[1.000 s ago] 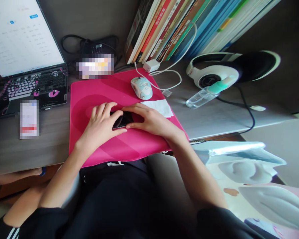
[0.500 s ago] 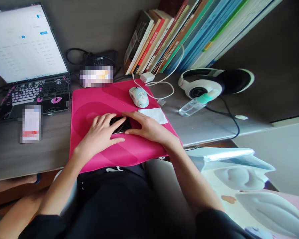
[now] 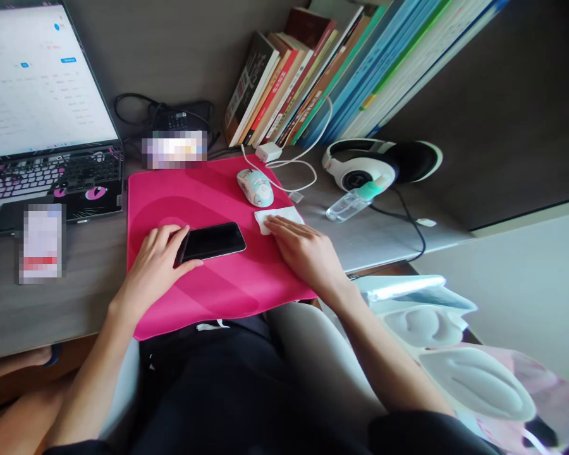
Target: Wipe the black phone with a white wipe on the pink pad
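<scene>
A black smartphone (image 3: pixel 213 241) lies screen-up on the pink desk mat (image 3: pixel 203 202). My left hand (image 3: pixel 156 262) grips its left end, the thumb at the near edge and the fingers at the far edge. A folded white wipe (image 3: pixel 287 213) rests by the mat's right edge. My right hand (image 3: pixel 306 249) lies over it, the fingers stretched out flat side by side and the tips on the wipe. Just beyond the wipe sits a patterned light-blue mouse (image 3: pixel 256 188).
An open laptop (image 3: pixel 61 183) stands at the left, with a blurred-out phone-like item (image 3: pixel 42 243) before it. To the right are a white charger (image 3: pixel 269 151) with its cable, a clear spray bottle (image 3: pixel 348 205) and white headphones (image 3: pixel 360 170). Books (image 3: pixel 275 88) line the back.
My right hand has left the phone and moved right onto the wipe. The left hand has shifted to the phone's left end, and most of the screen now shows.
</scene>
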Action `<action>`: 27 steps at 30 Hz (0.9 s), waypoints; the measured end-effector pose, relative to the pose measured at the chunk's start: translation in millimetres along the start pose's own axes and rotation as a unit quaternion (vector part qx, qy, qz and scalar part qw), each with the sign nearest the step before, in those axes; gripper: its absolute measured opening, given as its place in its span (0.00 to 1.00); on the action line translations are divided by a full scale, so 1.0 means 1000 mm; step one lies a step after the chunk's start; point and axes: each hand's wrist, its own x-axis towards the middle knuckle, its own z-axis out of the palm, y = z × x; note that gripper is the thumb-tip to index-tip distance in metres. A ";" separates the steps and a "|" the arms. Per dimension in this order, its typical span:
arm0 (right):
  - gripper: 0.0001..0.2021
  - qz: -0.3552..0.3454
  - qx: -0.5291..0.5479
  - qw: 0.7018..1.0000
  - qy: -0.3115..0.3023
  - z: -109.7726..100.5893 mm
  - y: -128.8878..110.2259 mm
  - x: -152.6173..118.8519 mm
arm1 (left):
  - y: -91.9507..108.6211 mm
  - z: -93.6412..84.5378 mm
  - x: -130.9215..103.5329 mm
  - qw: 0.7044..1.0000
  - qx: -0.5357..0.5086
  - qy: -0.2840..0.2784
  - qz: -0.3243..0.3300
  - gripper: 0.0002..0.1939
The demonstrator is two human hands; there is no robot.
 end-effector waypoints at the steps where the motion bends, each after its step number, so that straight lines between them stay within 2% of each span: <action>1: 0.20 -0.002 -0.003 1.000 0.013 0.000 -0.001 0.002 | 0.000 0.001 0.000 1.000 0.007 -0.001 0.000 0.36; 5: 0.18 -0.023 0.031 0.998 0.053 -0.005 -0.024 0.008 | -0.002 0.003 0.000 1.000 0.010 0.003 -0.002 0.33; 8: 0.19 -0.073 0.072 0.994 0.023 -0.005 -0.053 0.007 | -0.003 0.005 -0.001 1.000 -0.006 0.007 -0.012 0.33; 11: 0.18 -0.087 0.067 0.994 0.001 -0.001 -0.075 0.004 | -0.003 0.007 -0.001 0.999 -0.023 0.009 -0.025 0.33; 14: 0.22 -0.072 0.062 0.995 -0.027 0.005 -0.079 0.008 | -0.002 0.007 -0.002 0.999 -0.025 0.003 -0.031 0.32; 21: 0.27 -0.050 0.085 0.991 -0.086 0.016 -0.070 0.035 | 0.000 0.007 -0.002 0.999 0.001 0.017 -0.029 0.32; 24: 0.28 -0.047 0.070 0.993 -0.080 0.012 -0.077 0.026 | 0.000 0.007 -0.002 0.999 0.020 0.018 -0.030 0.32; 27: 0.28 -0.060 0.061 0.994 -0.074 0.002 -0.086 0.006 | 0.000 0.008 -0.002 0.999 0.022 0.014 -0.033 0.31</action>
